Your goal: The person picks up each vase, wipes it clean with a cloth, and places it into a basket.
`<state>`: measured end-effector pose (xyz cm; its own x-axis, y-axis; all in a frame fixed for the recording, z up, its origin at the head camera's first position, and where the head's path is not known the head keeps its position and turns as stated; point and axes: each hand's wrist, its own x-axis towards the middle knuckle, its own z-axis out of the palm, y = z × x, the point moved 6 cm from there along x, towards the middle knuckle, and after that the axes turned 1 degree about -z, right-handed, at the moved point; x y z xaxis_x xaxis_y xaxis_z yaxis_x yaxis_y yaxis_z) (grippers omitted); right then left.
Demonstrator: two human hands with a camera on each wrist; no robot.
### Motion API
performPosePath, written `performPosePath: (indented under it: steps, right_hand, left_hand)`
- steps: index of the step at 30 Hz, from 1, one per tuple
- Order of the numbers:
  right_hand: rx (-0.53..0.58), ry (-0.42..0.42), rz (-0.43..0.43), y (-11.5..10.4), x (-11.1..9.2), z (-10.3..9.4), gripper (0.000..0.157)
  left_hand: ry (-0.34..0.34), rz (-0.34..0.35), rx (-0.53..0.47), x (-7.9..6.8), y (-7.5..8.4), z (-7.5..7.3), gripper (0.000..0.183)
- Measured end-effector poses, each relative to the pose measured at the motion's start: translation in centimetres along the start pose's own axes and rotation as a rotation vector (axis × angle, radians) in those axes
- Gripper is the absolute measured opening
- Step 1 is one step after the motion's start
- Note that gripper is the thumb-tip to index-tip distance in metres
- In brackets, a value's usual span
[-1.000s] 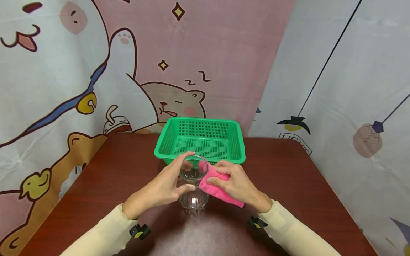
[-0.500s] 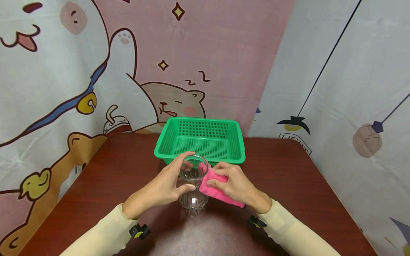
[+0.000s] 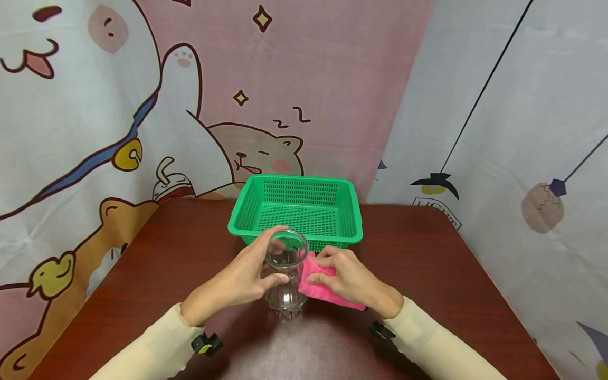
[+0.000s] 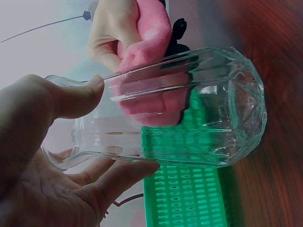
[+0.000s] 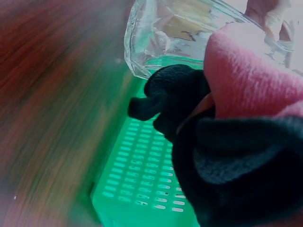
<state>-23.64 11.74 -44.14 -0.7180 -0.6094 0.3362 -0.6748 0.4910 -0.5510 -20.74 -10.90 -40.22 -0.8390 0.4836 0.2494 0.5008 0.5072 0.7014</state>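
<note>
My left hand [image 3: 244, 274] holds a clear glass vase [image 3: 286, 300] near its neck, the thumb on the near side and the fingers round the far side. The vase has a round flared rim and a faceted base. A pink cloth [image 3: 325, 294] is gripped in my right hand [image 3: 349, 281] and lies against the vase's right side. Through the glass [image 4: 222, 109] in the left wrist view, the bunched cloth [image 4: 154, 40] shows along the wall. Dark edging [image 5: 232, 165] hangs from the cloth [image 5: 255, 75] in the right wrist view, where the right fingers are mostly hidden.
A green perforated plastic basket [image 3: 351, 237] stands just behind the vase and hands on the dark red wooden table [image 3: 427, 279]. Behind the table and along its sides hangs a cartoon-printed cloth backdrop [image 3: 351, 79].
My right hand has slid the pink cloth a little downward along the vase's right side. The left hand and the vase stay almost where they were.
</note>
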Motion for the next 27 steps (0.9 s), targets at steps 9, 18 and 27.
performPosePath:
  steps: [9,18,27]
  right_hand:
    - [-0.104,-0.102,0.052,1.1,-0.5,1.0,0.035]
    - [-0.194,-0.180,0.092,1.6,-0.9,1.9,0.024]
    - [-0.215,-0.180,0.091,1.7,-1.1,2.1,0.033]
  left_hand:
    - [0.010,-0.004,0.014,0.1,-0.1,0.1,0.103]
    - [0.008,-0.010,0.026,0.0,-0.1,0.1,0.103]
    - [0.001,-0.017,0.011,-0.1,-0.1,0.1,0.103]
